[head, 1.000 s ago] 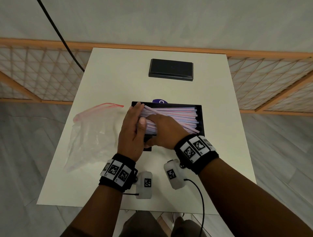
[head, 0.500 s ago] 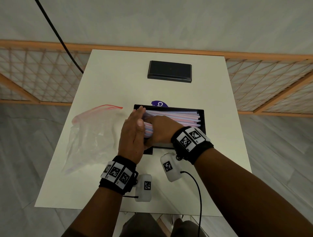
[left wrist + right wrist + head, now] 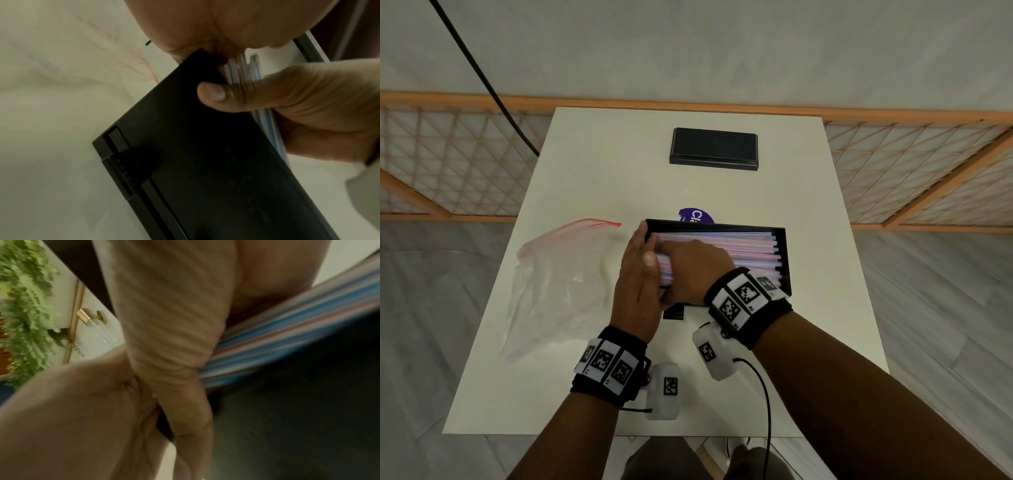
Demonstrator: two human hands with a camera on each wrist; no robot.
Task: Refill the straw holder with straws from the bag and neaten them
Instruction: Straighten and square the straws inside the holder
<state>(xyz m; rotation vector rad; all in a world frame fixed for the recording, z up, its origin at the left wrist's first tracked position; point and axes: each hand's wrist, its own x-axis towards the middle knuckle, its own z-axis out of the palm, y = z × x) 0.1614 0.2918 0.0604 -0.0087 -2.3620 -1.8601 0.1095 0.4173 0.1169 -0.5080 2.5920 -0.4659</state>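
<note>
nearest the person, the left hand (image 3: 637, 284) is standing on edge against the left end of the straw holder (image 3: 785, 260), fingers straight and together, thumb lying along the exposed straw tips, so it is acting as a flat stop and gripping nothing. just beside it, touching it at the thumb, the right hand (image 3: 693, 269) is reaching across from the right and lying over the left part of the straws (image 3: 743, 248). in the left wrist view its thumb (image 3: 236, 97) is curling over the holder's near wall while straws run behind it, and in the right wrist view the bundle is passing under the palm, so it is probably clasping a bunch of straws, though the fingers themselves are hidden.

the straws are lying inside the holder with their long axis running left to right across the table (image 3: 592, 178), their right ends sitting close to the holder's right wall in a slightly staggered line. the loose ends that want squaring are therefore lying directly against the left palm, and the left hand is the nearer one to them; a push along that axis, toward the right, is what the neatening seems to call for.

to the left, apart from the holder, the bag (image 3: 558, 274) is lying flat and looking almost empty. farther back a black lid (image 3: 714, 149) is resting alone.
</note>
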